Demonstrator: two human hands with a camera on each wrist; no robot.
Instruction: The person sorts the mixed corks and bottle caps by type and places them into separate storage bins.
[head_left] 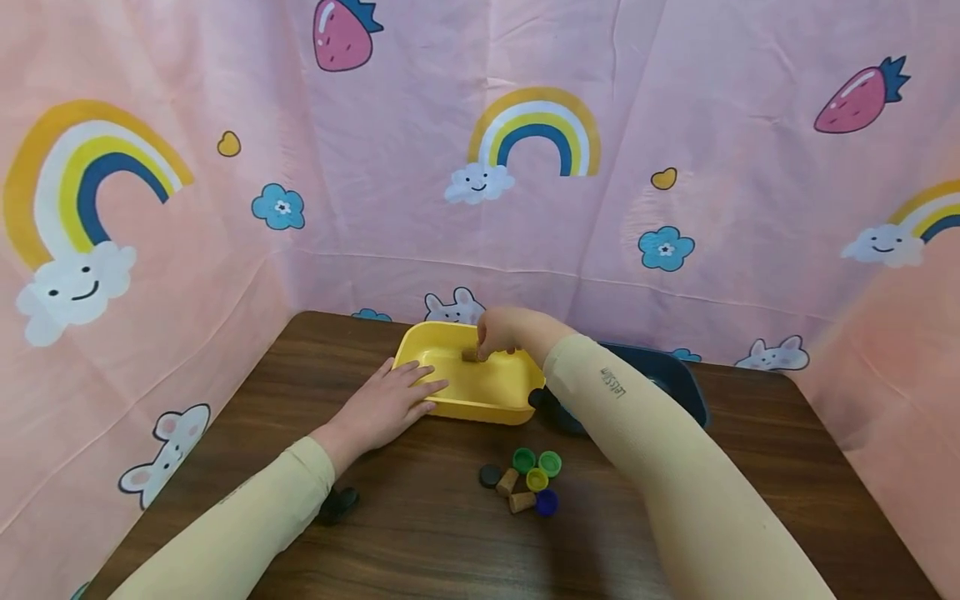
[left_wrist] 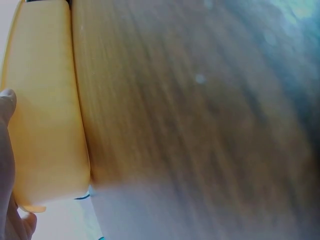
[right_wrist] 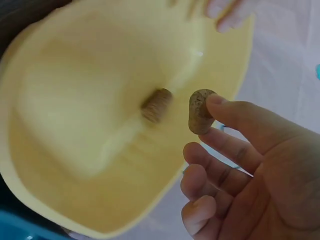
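Note:
My right hand [head_left: 498, 329] is over the yellow basin [head_left: 480, 412]. In the right wrist view it pinches a cork [right_wrist: 200, 111] between thumb and forefinger, its other fingers loosely curled. A second cork [right_wrist: 157, 105] lies inside the basin. My left hand [head_left: 386, 408] rests over the basin's near left corner, fingers spread and straight. The left wrist view has its thumb against the basin's outer wall [left_wrist: 45, 105]. Nearer on the table are two corks [head_left: 522, 502], and beside them a blue cap [head_left: 547, 502], a yellow cap [head_left: 537, 479], green caps [head_left: 524, 460] and a dark disc [head_left: 491, 476].
A dark blue basin [head_left: 686, 387] stands right of the yellow one, partly hidden by my right forearm. Beside my left forearm lies a black object [head_left: 343, 502] whose kind I cannot tell. Printed pink cloth [head_left: 420, 233] hangs around the brown wooden table [head_left: 420, 533].

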